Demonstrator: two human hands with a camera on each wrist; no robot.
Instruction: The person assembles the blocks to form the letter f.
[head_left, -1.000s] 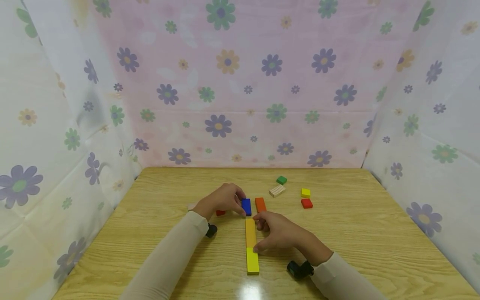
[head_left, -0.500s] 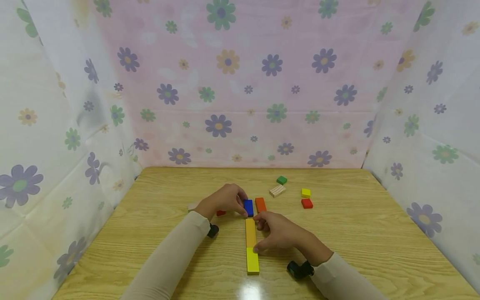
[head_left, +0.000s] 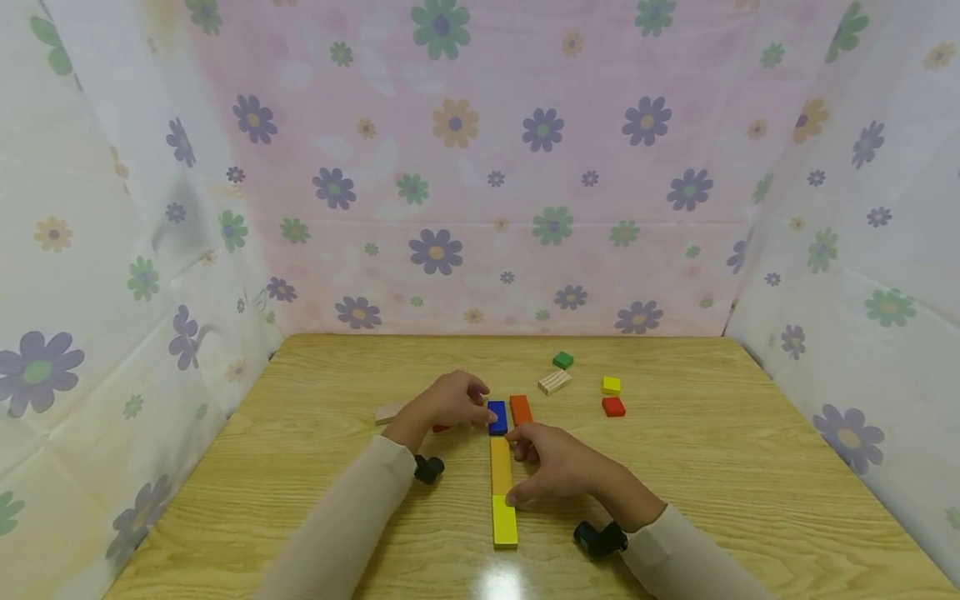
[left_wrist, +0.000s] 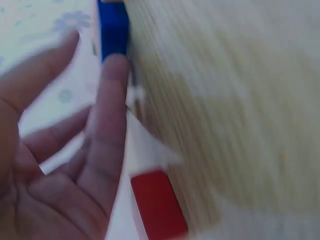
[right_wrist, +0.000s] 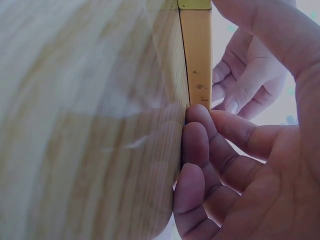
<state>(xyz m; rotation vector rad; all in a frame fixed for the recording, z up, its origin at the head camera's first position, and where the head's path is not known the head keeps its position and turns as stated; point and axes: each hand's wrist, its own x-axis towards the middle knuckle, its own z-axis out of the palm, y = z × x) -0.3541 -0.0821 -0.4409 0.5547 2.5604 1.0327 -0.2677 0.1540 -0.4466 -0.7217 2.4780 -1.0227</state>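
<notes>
In the head view, a yellow block (head_left: 505, 523), an orange block (head_left: 501, 467) and a blue block (head_left: 497, 418) lie end to end in one line. My right hand (head_left: 558, 462) holds the orange block from the right, thumb near its seam with the yellow block and index finger at its far end; the right wrist view shows curled fingertips (right_wrist: 201, 116) at that end. My left hand (head_left: 453, 400) is beside the blue block with its fingers loosely extended, one fingertip overlapping the block in the left wrist view. Just right of the blue block lies a red-orange block (head_left: 521, 409).
Behind my left hand lie a plain wood block (head_left: 387, 412) and a partly hidden red block (left_wrist: 159, 205). Farther right are a natural wood piece (head_left: 555, 382), a green block (head_left: 563, 360), a yellow square (head_left: 611, 386) and a red square (head_left: 613, 407). Flowered cloth (head_left: 495, 275) surrounds the table.
The blue block has shifted right and slightly nearer, into line with the orange block. My left hand has loosened from it and eased back left. My right hand has stayed still.
</notes>
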